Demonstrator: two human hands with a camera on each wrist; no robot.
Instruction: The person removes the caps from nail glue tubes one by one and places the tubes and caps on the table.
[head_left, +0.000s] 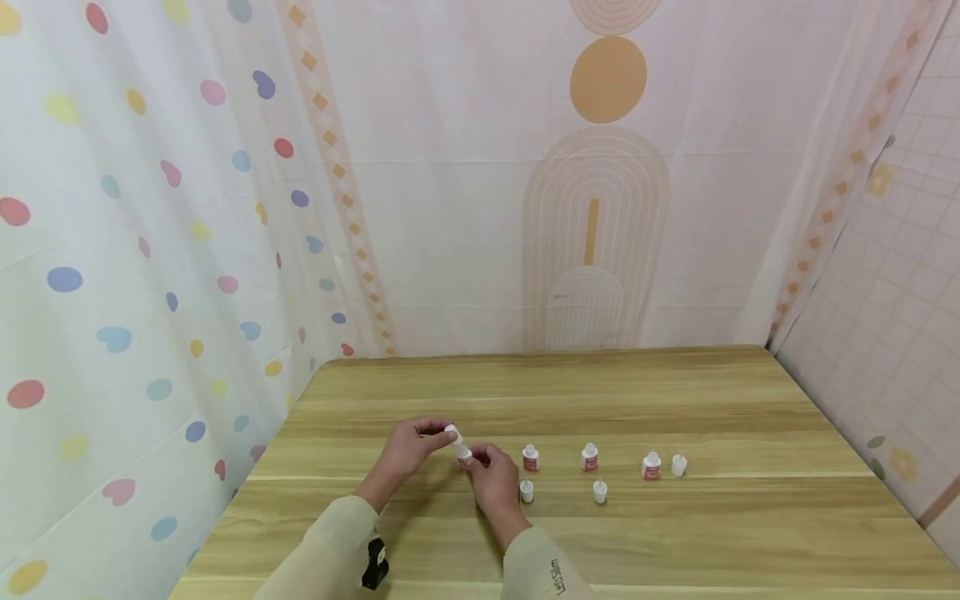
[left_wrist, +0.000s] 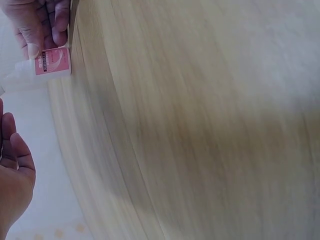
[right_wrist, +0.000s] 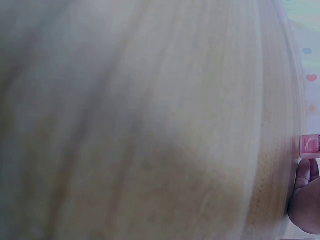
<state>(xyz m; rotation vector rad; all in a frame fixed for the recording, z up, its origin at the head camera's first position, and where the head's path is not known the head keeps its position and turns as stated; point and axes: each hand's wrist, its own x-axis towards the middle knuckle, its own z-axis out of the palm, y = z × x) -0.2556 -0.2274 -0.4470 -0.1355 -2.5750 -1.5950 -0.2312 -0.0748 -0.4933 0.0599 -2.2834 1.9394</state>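
Note:
My left hand pinches a white cap between thumb and fingers. Just below it, my right hand holds a small white bottle with a pink label, tilted, its neck toward the cap. Whether cap and neck touch is too small to tell. In the left wrist view the fingers of the left hand show at the left edge, and the cap is mostly out of frame. The right wrist view catches only the bottle's base end and part of the right hand.
Right of my hands stand three similar uncapped bottles, at left, middle and right. Loose white caps lie near them: one cap, a second cap and a third cap. Curtains enclose the wooden table.

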